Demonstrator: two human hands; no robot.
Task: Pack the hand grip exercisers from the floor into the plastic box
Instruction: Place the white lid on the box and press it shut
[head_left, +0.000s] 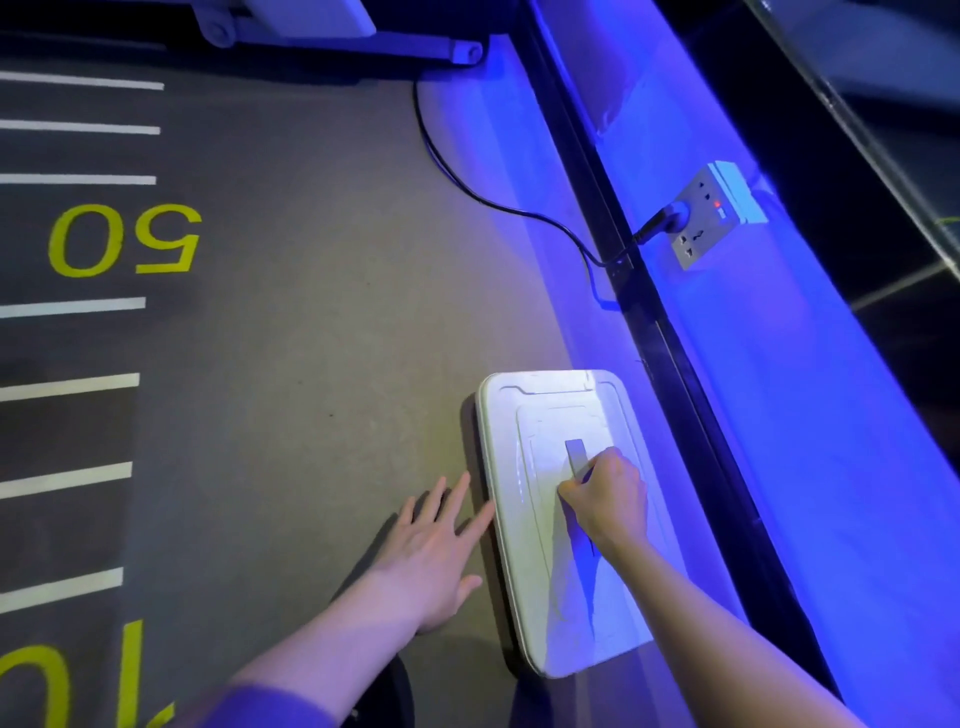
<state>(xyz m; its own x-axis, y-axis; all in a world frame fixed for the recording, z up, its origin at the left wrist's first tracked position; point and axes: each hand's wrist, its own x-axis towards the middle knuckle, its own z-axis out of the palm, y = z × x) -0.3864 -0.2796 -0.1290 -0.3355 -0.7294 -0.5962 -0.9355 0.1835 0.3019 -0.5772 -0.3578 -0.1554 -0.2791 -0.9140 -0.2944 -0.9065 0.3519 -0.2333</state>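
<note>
Right hand curled round the grey handle on the lid of the white plastic box, fingers closed about the handle's near end, forearm reaching in from the lower right. Left hand spread flat and relaxed, fingers straight and splayed, holding nothing; fingertips just beside or touching the box's left edge, cannot tell which, palm over the grey floor.

Box lying closed on the floor, lid on, its long side running away from the viewer, right part washed in blue light. No telling what lies inside with the lid shut; no hand grip exercisers to be made out anywhere on the floor.

Just right of the box, a black strip along the foot of a blue-lit wall. On that wall, well beyond the box, a wall socket with a small red light and a dark plug in it; black cable trailing from the plug across the floor toward a piece of equipment at the top. On the left, white painted lines and a yellow "50", read upside down.
</note>
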